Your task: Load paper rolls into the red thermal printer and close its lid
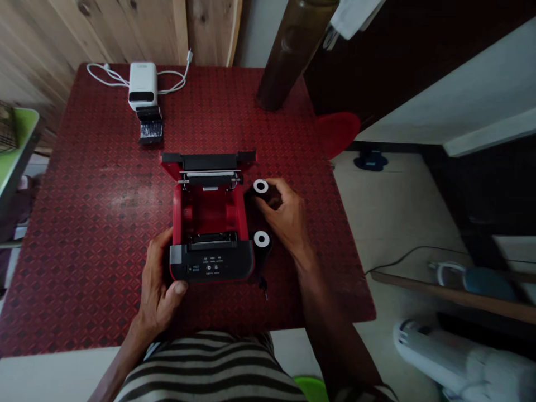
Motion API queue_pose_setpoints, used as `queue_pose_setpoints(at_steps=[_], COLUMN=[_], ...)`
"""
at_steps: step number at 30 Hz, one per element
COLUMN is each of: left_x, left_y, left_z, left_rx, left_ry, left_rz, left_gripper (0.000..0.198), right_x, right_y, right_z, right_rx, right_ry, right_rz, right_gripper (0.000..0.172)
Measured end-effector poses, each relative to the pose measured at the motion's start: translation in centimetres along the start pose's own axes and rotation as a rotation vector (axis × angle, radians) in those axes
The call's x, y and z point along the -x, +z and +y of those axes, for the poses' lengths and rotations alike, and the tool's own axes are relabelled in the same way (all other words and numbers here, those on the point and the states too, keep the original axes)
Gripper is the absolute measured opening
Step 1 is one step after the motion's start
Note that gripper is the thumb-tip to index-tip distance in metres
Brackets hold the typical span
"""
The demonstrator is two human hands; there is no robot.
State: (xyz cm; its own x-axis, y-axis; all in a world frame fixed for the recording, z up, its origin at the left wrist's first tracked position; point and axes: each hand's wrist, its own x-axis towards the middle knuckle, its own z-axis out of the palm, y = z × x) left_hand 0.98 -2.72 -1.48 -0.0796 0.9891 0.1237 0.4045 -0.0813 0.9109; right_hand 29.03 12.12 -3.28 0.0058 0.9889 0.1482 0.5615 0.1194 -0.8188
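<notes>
Left hand [159,285] cupping its near corner, seemingly against sliding, we brace the lid-up red printer [209,215] on the counter [104,190]; our right hand [287,218], partly closed, grips the farther roll [260,191] just beside it.

No words or numbers could be read. Red-and-black machine [211,215] had tiny white marks on front, too small to read. White box [142,82] had faint letters near far end, too blurry. Dark slipper [371,160] had pale mark, not clear.
</notes>
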Motion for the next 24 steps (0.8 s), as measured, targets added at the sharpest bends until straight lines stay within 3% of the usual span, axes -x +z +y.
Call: queue_pose_setpoints(at_steps=[5, 9, 13, 16, 18, 21, 24], left_x=[0.1, 0.1, 0.1, 0.1, 0.1, 0.1, 0.1], left_y=[-0.1, -0.1, 0.0, 0.1, 0.2, 0.2, 0.2], left_z=[-0.2, -0.3, -0.4, -0.3, -0.4, -0.5, -0.6], left_rx=[-0.017, -0.033, -0.035, -0.012, 0.013, 0.018, -0.006], left_ry=[0.045, 0.080, 0.082, 0.079, 0.070, 0.074, 0.088], left_rz=[-0.020, -0.036, -0.026, -0.020, -0.021, -0.017, -0.029], left_gripper=[0.078, 0.074, 0.075, 0.075, 0.074, 0.074, 0.079], right_x=[1.8, 5.9, 8.7, 9.1, 9.2, 9.2, 8.7], right_y=[-3.0, -6.0, -5.0, -3.2, -3.2, -5.6, -8.4], right_z=[-0.3, -1.3, -1.9, -1.8, -1.8, -3.4, -7.1], right_rx=[0.059, 0.114, 0.075, 0.062, 0.069, 0.152, 0.277], right_ry=[0.003, -0.020, -0.083, -0.112, -0.123, -0.157, -0.222], right_rz=[-0.010, -0.068, -0.160, -0.123, -0.110, -0.076, -0.110], right_gripper=[0.045, 0.021, 0.036, 0.029, 0.024, 0.028, 0.032])
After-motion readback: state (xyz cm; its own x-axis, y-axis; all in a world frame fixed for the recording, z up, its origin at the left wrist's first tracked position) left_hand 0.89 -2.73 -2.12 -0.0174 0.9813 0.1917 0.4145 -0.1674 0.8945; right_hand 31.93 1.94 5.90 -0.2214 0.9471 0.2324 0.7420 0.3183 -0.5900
